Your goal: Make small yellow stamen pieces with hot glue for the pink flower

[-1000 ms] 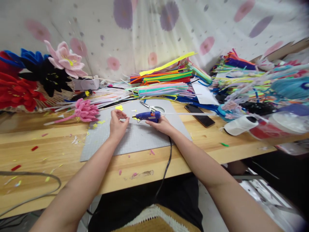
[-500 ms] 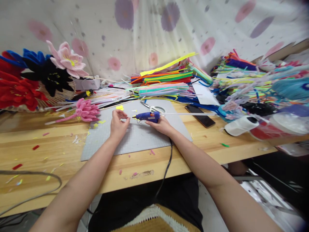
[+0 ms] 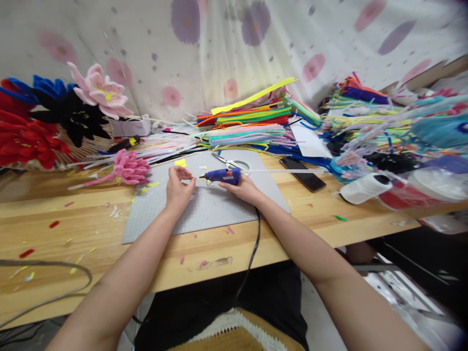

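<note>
My right hand (image 3: 243, 189) is wrapped round a blue glue gun (image 3: 222, 176), its nozzle pointing left and a long clear glue stick (image 3: 281, 171) sticking out of its back. Just left of the nozzle, my left hand (image 3: 180, 187) is closed in a pinch; what its fingertips hold is too small to make out. Both hands are above a grey cutting mat (image 3: 204, 209). Behind the glue gun lies a pair of scissors (image 3: 237, 165). Yellow scraps (image 3: 180, 163) lie on the mat near my left hand.
A pink pipe-cleaner flower (image 3: 127, 167) lies at left, by red, black and pale pink flowers (image 3: 100, 91). Bundles of pipe cleaners (image 3: 248, 119) line the back. To the right are a phone (image 3: 303, 174) and a white spool (image 3: 365, 188). A grey cable (image 3: 86, 270) crosses the left front.
Hardly anything differs. Both hands keep their places, with the glue gun's nozzle still close to my left fingertips; the whole view has shifted very slightly.
</note>
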The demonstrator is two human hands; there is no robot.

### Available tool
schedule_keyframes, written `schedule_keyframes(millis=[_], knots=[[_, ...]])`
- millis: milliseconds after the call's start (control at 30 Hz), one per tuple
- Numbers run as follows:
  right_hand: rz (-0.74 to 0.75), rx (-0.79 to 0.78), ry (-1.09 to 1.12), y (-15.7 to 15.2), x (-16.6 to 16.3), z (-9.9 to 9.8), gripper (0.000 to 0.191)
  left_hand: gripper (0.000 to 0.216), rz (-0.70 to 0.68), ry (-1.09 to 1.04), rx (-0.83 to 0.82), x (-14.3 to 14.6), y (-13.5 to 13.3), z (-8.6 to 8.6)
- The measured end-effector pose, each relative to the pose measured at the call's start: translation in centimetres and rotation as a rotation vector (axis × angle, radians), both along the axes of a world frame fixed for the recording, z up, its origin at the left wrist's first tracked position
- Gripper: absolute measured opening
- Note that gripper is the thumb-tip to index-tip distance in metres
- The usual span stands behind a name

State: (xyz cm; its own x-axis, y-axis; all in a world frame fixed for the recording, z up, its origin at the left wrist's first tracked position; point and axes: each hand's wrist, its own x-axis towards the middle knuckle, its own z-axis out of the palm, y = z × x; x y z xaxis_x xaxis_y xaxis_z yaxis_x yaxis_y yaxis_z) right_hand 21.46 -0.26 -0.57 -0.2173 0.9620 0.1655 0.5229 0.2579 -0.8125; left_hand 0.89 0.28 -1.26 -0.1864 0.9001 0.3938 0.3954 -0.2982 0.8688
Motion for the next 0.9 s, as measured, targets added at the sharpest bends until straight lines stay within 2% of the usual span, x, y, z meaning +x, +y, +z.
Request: schedule_keyframes(millis=[400,900], knots=[[0.029,-0.008,0.015,-0.05,-0.03,0.01,0.043,0.038,-0.004,-0.009,-0.012,0.22,-0.09,0.31],[0.017,-0.016,0.002,-0.07,-0.01,0.12,0.044,0.037,-0.013,-0.046,0.028,0.06,0.09,-0.08]])
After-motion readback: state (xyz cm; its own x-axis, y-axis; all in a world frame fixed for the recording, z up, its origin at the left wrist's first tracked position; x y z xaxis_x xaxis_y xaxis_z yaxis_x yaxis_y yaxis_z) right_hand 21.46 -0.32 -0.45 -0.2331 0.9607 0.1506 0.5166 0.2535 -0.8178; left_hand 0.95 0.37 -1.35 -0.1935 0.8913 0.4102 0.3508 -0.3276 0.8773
